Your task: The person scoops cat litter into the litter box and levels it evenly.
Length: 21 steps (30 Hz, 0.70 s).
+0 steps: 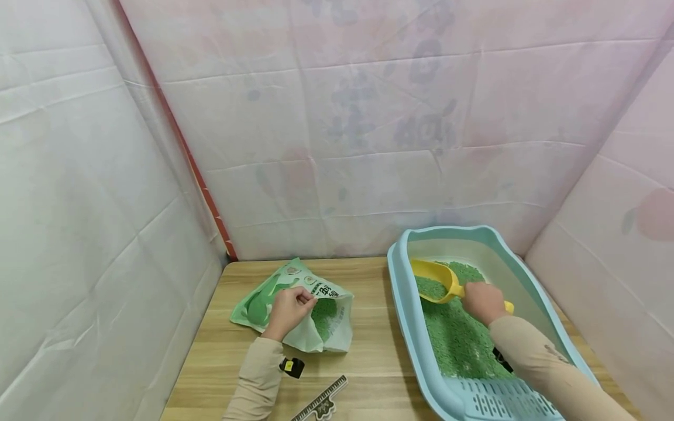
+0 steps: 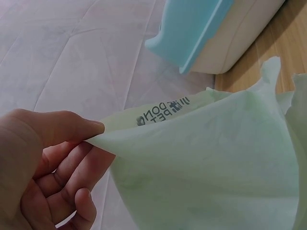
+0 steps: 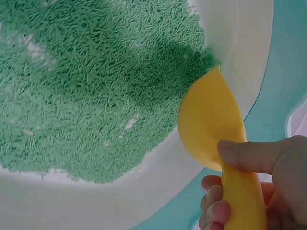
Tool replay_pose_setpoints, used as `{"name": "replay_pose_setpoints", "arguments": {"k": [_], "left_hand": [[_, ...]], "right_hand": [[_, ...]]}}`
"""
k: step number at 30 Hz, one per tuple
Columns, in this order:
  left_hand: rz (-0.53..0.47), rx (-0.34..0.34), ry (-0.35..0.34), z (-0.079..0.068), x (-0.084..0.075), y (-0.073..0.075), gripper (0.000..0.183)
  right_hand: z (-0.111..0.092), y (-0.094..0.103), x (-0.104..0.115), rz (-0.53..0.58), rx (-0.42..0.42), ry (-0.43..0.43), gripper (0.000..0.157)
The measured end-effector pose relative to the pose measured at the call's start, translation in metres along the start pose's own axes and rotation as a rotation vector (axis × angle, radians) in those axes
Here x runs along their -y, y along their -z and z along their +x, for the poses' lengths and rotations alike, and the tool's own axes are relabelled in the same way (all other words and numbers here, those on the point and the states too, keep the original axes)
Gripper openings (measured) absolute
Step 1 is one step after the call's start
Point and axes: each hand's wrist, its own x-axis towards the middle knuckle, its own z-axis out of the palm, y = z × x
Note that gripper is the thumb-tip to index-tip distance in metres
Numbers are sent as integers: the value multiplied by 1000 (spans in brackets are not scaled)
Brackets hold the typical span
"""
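Observation:
My left hand (image 1: 291,311) pinches the edge of the opened mouth of a pale green bag (image 1: 263,298), which lies on the table with green pellets (image 1: 322,318) showing inside. In the left wrist view, thumb and fingers hold the bag's rim (image 2: 103,139) at a corner. My right hand (image 1: 481,301) grips the handle of a yellow scoop (image 1: 439,275). Green pellets lie in the scoop's bowl, which is over the left side of a blue litter box (image 1: 402,316). Green pellet litter (image 3: 105,86) covers much of the box's floor, with bare white patches.
A black-and-white ruler-like piece with a cartoon shape (image 1: 321,402) lies on the wooden table (image 1: 368,345) near the front, between bag and box. A slotted blue grate (image 1: 500,400) spans the box's near end. Pale fabric walls (image 1: 337,146) enclose the table's back and sides.

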Motion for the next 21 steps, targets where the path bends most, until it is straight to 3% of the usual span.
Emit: {"name": "replay_pose_setpoints", "arguments": {"k": [10, 21], "left_hand": [[1, 12, 21, 0, -1, 2, 9], [-2, 6, 25, 1, 0, 1, 10]], "right_hand": [[-13, 10, -3, -21, -41, 56, 10], [-29, 28, -8, -56, -13, 113, 15]]}}
